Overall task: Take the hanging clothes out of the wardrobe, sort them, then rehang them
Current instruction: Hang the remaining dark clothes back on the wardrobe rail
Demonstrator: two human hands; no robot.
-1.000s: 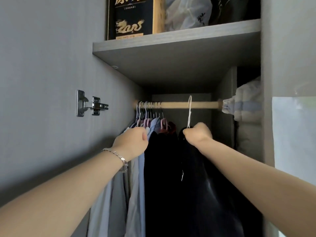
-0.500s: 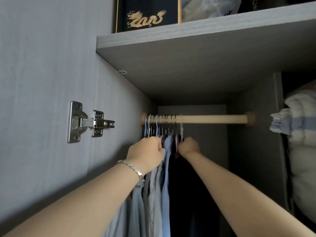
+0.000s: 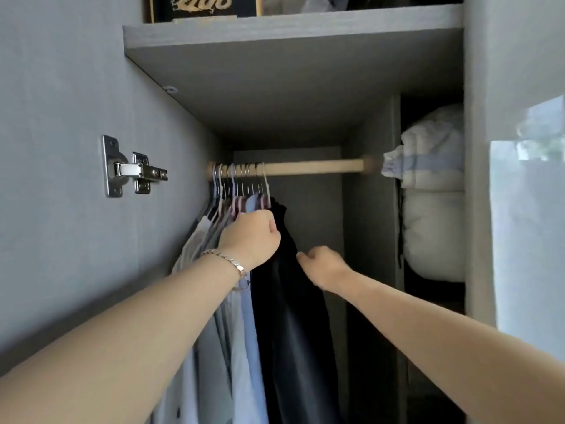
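**Clothes bunched at left end of rod, left hand in them**

Head view: The hanging clothes (image 3: pixel 244 332) sit packed tight at the left end of a round, pale wooden rod (image 3: pixel 312 167), hard against the grey wardrobe side wall (image 3: pixel 76 87). From the wall outward come pale grey and white shirts, then light blue ones (image 3: pixel 253 347). Last in the row is a black, slightly shiny garment (image 3: pixel 293 316). Thin wire hangers w/ pink and white shoulders (image 3: pixel 241 186) crowd the rod, hooks nearly touching. The rest of the rod to the right is bare wood.

The left hand (image 3: pixel 250 237), w/ a silver chain bracelet (image 3: pixel 227 261) at the wrist, is curled into a fist just under the hanger shoulders. It grips the clothes approx. where blue meets black. Its fingertips are hidden behind the back of the hand, so can't tell which garment it has. The right hand (image 3: pixel 321 267) holds nothing; its fingers are loosely bent and point at the black garment's edge. Touching or just short of it: can't tell.

On the grey shelf (image 3: pixel 290 29) above stands a black box w/ a gold dragon figure (image 3: pixel 201 3). The frame top cuts it off, so no text can be read. A steel door hinge (image 3: pixel 131 168) sits on the side wall.

In the next compartment is folded white bedding w/ a blue stripe (image 3: pixel 428 194), partly behind the divider. The clothes' hems run out of the bottom of the frame, and the things further along the shelf are blurred.
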